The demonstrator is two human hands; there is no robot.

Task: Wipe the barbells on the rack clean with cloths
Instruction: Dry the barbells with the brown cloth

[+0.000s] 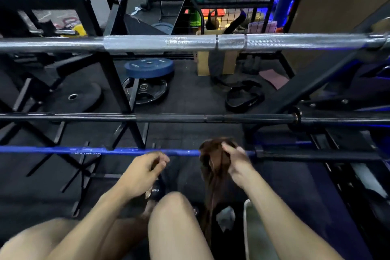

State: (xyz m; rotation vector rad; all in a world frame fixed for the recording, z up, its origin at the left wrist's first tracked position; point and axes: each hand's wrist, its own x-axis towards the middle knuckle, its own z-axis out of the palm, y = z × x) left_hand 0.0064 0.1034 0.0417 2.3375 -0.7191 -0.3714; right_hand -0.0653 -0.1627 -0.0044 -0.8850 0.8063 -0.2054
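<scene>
Dark gym floor, weight plates (148,67) lying beyond the rack (118,82). Three bars cross it – a silver barbell (190,42) on top, a black barbell (168,118) below, a blue barbell (105,151) nearest. The right hand (237,163) bunches a brown cloth (213,164) over the blue bar, hiding that stretch. The left hand (145,173) curls its fingers – what it pinches I cannot tell
</scene>
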